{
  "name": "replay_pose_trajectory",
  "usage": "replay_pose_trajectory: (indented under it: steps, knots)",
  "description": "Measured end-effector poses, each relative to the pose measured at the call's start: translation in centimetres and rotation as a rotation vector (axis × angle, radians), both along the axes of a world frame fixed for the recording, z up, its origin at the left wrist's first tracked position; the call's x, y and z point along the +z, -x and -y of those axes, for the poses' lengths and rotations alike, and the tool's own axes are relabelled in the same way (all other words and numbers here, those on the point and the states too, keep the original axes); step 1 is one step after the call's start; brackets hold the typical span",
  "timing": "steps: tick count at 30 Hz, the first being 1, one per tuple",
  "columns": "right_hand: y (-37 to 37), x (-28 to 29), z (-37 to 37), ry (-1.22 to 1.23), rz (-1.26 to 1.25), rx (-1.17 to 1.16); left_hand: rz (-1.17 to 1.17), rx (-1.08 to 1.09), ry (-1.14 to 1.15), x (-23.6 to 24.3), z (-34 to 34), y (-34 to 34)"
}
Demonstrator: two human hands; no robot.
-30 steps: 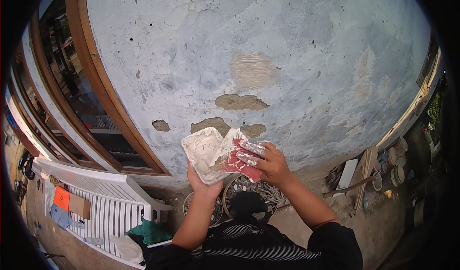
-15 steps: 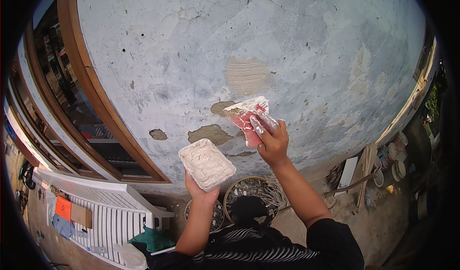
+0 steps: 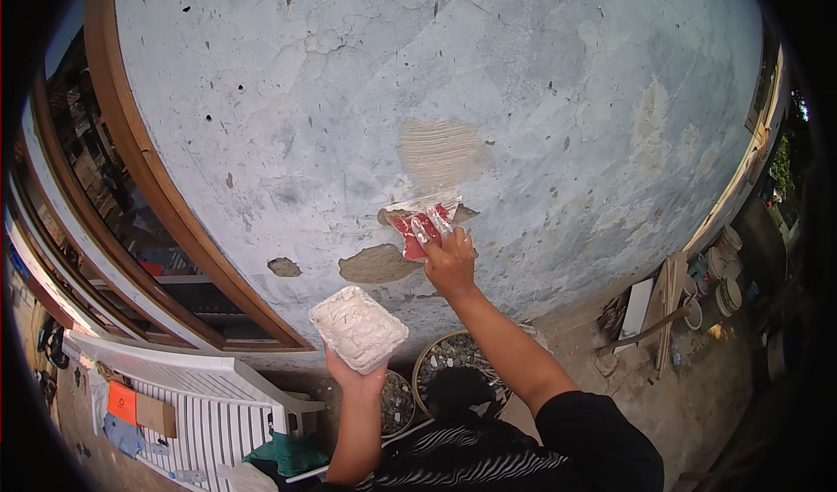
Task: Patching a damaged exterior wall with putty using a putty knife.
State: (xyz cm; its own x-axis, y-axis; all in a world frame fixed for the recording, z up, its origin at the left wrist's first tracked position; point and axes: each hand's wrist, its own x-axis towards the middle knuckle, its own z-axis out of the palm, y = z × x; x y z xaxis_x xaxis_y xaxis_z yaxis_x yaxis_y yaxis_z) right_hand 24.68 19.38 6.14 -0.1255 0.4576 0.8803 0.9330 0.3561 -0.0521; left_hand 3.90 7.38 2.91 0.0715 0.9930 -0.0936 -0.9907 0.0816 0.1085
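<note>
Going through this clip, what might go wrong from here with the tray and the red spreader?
The tray of pale paste rests on the left hand from below, so it might tip if that wrist turns. The right hand has paste-smeared fingers, so its grip on the red spreader could slip. The wall has cracked, missing plaster, so pressing there may loosen more.

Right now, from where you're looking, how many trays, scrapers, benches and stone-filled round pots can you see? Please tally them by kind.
Tray of pale paste, in the left hand: 1
Red scraper, in the right hand: 1
White bench: 1
Stone-filled round pots, partly hidden: 2
Total: 5
</note>
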Motion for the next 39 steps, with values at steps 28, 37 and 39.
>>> replay_pose_trajectory:
  steps: [28,37,39]
  knots:
    - [-2.6,-5.0,3.5,0.099,0.05,0.052,-0.086,0.039,0.006,1.0,2.9,2.1]
    - [-5.6,-0.6,5.9,0.381,-1.098,0.596,-0.068,0.063,0.007,0.9,3.0,2.4]
    - [-5.5,0.6,5.0,0.424,-1.486,0.823,-0.084,0.052,-0.016,0.6,2.8,2.2]
